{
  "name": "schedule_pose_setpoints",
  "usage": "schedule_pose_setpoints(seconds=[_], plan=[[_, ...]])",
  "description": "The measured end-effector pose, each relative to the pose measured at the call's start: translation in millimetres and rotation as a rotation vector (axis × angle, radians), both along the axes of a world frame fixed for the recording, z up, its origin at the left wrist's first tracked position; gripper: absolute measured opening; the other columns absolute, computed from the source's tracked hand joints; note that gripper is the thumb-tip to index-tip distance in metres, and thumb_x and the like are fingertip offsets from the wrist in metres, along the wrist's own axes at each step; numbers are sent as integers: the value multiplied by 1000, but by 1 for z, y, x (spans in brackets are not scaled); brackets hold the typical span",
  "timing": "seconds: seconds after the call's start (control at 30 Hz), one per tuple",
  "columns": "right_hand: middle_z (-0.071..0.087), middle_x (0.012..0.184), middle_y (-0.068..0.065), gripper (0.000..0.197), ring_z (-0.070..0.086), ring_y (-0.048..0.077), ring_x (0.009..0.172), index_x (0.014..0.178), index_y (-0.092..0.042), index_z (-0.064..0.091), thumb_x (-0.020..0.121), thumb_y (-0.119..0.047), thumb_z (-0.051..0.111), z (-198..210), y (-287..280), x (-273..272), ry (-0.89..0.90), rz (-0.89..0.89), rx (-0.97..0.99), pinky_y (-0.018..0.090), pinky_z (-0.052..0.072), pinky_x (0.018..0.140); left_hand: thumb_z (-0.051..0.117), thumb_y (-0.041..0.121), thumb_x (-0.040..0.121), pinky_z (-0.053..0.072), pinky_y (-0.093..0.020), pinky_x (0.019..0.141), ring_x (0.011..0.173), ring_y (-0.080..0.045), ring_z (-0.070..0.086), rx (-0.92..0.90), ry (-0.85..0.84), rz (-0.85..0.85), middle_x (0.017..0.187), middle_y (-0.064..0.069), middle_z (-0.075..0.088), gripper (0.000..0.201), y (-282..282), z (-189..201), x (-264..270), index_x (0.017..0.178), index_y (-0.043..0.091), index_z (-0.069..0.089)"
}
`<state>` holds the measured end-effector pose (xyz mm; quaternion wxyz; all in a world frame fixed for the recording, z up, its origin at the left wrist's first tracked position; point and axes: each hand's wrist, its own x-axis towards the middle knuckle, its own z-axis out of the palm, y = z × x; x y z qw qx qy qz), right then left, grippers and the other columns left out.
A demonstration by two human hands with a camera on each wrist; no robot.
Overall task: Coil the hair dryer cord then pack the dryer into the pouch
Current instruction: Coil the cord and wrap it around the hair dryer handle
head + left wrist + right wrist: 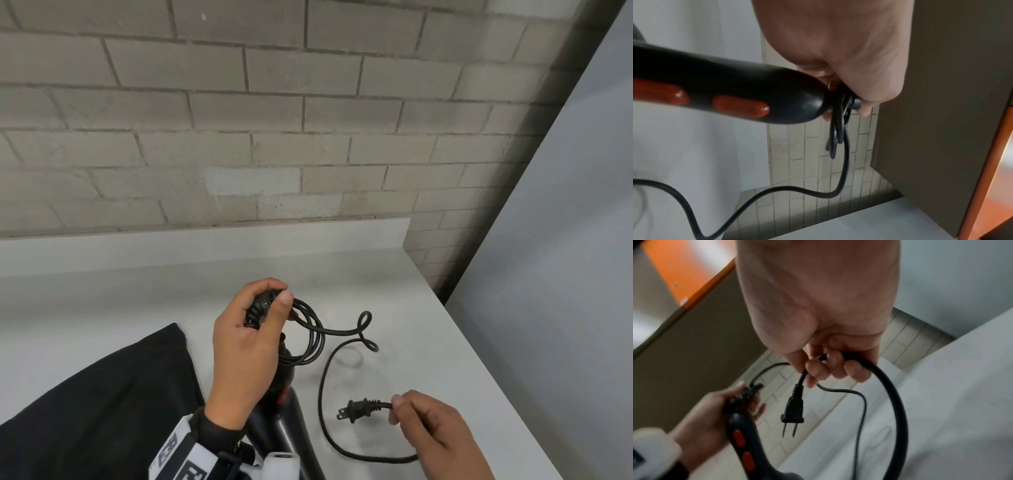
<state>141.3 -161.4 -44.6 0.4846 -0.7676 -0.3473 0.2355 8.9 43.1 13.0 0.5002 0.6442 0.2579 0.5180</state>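
Our left hand (245,346) curls round the gathered loops of the cord (323,394) at the butt of the hair dryer (731,95) handle, held above the counter (428,342). Our right hand (435,431) pinches the cord just behind the plug (356,409). The cord looks limp yet springy, so loops need pinning. The black fabric (102,404) at left is probably the pouch.

Downward head view, two close wrist views
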Motion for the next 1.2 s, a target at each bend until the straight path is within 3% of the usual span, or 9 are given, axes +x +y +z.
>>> schedule_pose_setpoints(seconds=[0.13, 0.3, 0.37, 0.43, 0.63, 0.77, 0.9, 1.07, 1.2], plan=[[62, 92, -16, 17, 60, 2, 86, 96, -45, 61, 87, -31, 63, -13, 9, -1, -429, -68, 86, 7, 43, 72, 68, 44, 83, 49, -12, 74, 75, -10, 68, 18, -2, -28, 79, 5, 71, 19, -7, -4, 1, 94, 29, 70], [55, 123, -3, 36, 49, 8, 120, 122, -26, 53, 88, -34, 61, 36, 37, -19, -675, -31, 353, 17, 36, 102, 64, 52, 81, 51, -18, 73, 76, -16, 66, 41, 9, -47, 81, 4, 70, 21, -13, -7, 2, 94, 36, 69], [59, 113, -15, 24, 52, 0, 110, 118, -28, 55, 95, -35, 55, 42, 46, -15, -766, 109, 263, 30, 38, 104, 64, 51, 81, 50, -16, 71, 76, -14, 65, 53, 9, -44, 81, 6, 70, 21, -15, -7, 2, 93, 35, 69], [58, 97, -20, 15, 53, -1, 90, 110, -27, 59, 99, -33, 50, 47, 52, -12, -725, 219, 250, 24, 45, 89, 63, 51, 80, 50, -15, 70, 77, -10, 64, 60, 3, -29, 84, 10, 69, 20, -15, -4, 0, 92, 35, 69], [58, 86, -7, 12, 50, 9, 77, 102, -13, 65, 98, -17, 55, 87, 65, -9, -751, 281, 426, 20, 42, 73, 69, 48, 74, 46, -7, 75, 82, -7, 64, 128, 26, -53, 87, 16, 70, 24, -15, -1, -9, 95, 37, 68], [58, 80, -14, 10, 51, 0, 71, 95, -14, 68, 95, -16, 58, 110, 77, -8, -649, 251, 494, 10, 39, 69, 83, 51, 53, 46, -7, 76, 82, -9, 66, 155, 69, -105, 86, 15, 71, 47, -20, -1, -11, 96, 39, 67], [62, 73, -17, 10, 58, 4, 70, 91, -17, 70, 94, -16, 61, 115, 89, -11, -435, 221, 464, 7, 41, 67, 83, 50, 59, 47, -9, 73, 79, -11, 66, 222, 87, -120, 84, 13, 70, 41, -18, 1, -11, 94, 36, 68], [67, 68, -1, 8, 61, 7, 64, 89, -21, 70, 92, -20, 63, 103, 100, -19, -74, 134, 467, 17, 46, 63, 79, 52, 72, 52, -21, 66, 69, -16, 64, 289, 30, -124, 77, 7, 68, 31, -16, -1, -10, 91, 30, 68], [71, 68, 7, 5, 64, 14, 62, 86, -15, 67, 90, -18, 66, 86, 104, -32, 220, 66, 469, 30, 49, 66, 71, 59, 80, 49, -15, 65, 66, -11, 62, 305, -38, -77, 79, 10, 67, 31, -17, -2, -9, 91, 30, 66]])
